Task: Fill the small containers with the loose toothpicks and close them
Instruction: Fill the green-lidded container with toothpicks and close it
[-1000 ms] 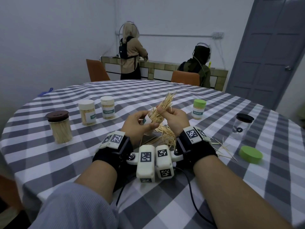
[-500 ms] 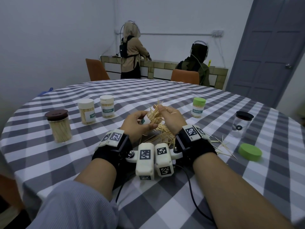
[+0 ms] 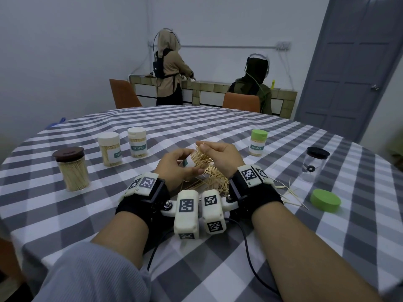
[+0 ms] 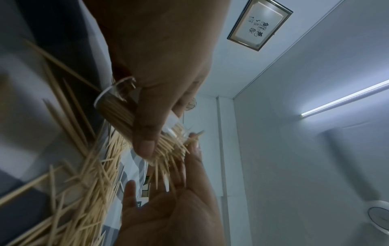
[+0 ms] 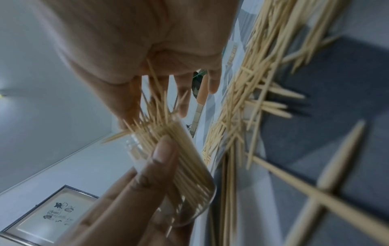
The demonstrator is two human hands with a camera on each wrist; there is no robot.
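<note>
A: Checked cloth on bench [image 3: 65, 214]; loose toothpicks [image 3: 214, 178] piled beneath both hands.

B: Left hand [image 3: 174, 165] fingers wrap the tilted clear container [image 4: 118, 109]. Right hand [image 3: 220, 158] fingers extended, relaxed, touching toothpick bundle [image 5: 160, 128] protruding from its mouth.

walls: pale bluish-white wall [image 3: 65, 51] | door: grey panelled door [image 3: 353, 68], right | bench: round, grey-white checked cloth [image 3: 207, 258] | seats: two orange chairs [image 3: 123, 93] behind it | far side: tiled counter [image 3: 283, 99] along wall | ceiling: lit tube light [image 4: 345, 98], framed panel [image 4: 260, 25]
</note>
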